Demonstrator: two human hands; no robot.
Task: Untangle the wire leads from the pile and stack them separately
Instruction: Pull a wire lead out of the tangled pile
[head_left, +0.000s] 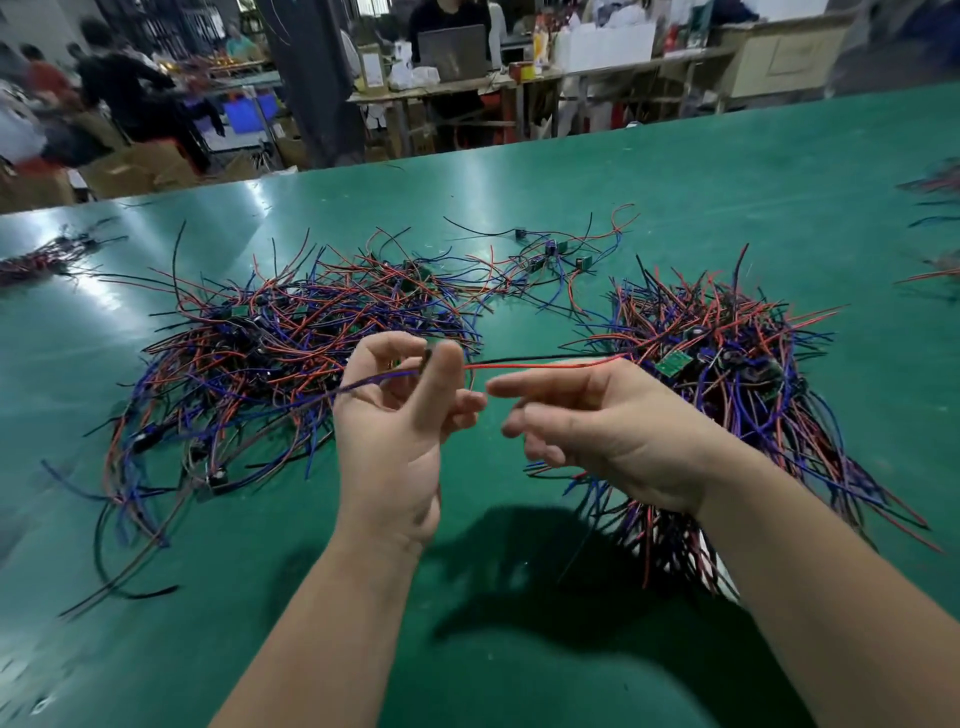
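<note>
At centre frame the left hand (395, 415) pinches a lead (545, 365) above the table (727, 171). The right hand (613, 426) beside it is slack, holding nothing. The pile (270, 353) lies centre-left, the stack (727, 374) right.

No text, label, brand, number or sign is legible. Print on the white boxes (602, 44) and the yellow bottle (540, 39) on the far desk is blurred. Markings on the green circuit board (674, 364) among the wire leads (737, 332) are too small to read.
</note>
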